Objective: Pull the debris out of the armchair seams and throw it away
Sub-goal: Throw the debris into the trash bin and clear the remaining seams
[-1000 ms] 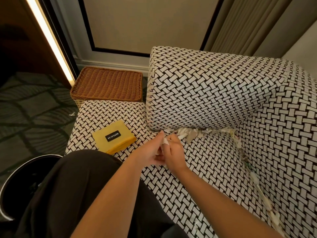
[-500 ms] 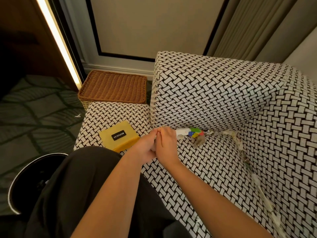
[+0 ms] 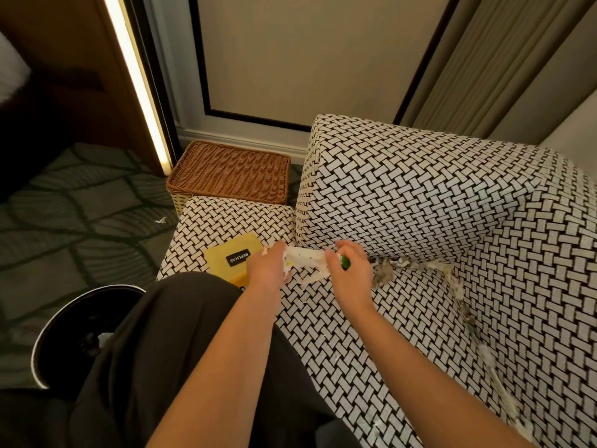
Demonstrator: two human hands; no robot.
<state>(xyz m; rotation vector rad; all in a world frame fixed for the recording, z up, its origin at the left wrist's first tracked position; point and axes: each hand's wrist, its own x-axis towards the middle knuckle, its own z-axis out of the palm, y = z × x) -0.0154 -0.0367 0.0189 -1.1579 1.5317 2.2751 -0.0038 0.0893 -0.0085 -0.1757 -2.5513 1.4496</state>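
Both the left hand (image 3: pixel 268 266) and right hand (image 3: pixel 350 273) clutch a white wrapper (image 3: pixel 305 258) pulled from the armchair (image 3: pixel 420 195) seam; next it wants dropping into the bin (image 3: pixel 51 331).

Woven-cloth armchair (image 3: pixel 420 195), wicker basket (image 3: pixel 231 171), crumpled paper debris (image 3: pixel 307 261)
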